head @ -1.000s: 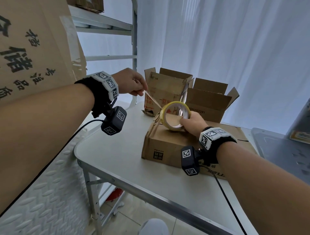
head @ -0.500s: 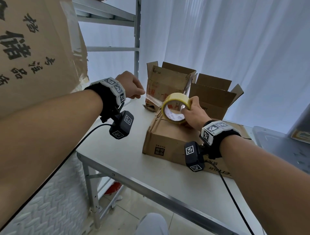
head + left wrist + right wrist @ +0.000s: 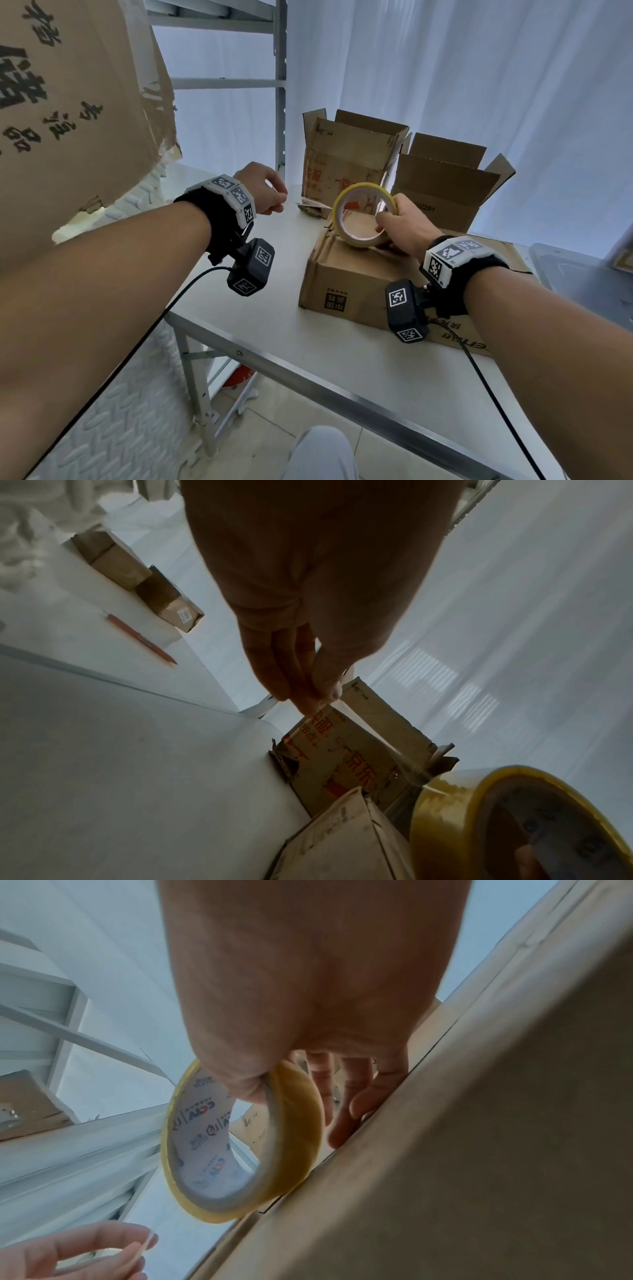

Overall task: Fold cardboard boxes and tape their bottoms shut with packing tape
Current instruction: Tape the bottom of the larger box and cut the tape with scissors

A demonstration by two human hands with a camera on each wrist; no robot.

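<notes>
A brown cardboard box (image 3: 342, 274) lies bottom-up on the white table (image 3: 308, 359). My right hand (image 3: 399, 228) grips a yellow roll of packing tape (image 3: 363, 214) standing on edge above the box's left end, thumb through the core (image 3: 246, 1085). The roll (image 3: 507, 823) also fills the lower right of the left wrist view. My left hand (image 3: 270, 198) hovers left of the roll and pinches the free end of a clear tape strip (image 3: 359, 729) that stretches from its fingertips (image 3: 315, 696) to the roll.
Two open cardboard boxes (image 3: 349, 161) (image 3: 445, 185) stand behind the taped box. A large printed carton (image 3: 68, 102) hangs at the upper left beside a metal shelf frame (image 3: 281, 102). An orange pen (image 3: 140, 639) lies on a white surface. White curtains hang behind.
My left hand has dropped lower and nearer the table, still pinching the tape end. The right hand has tilted the roll slightly upright on the box.
</notes>
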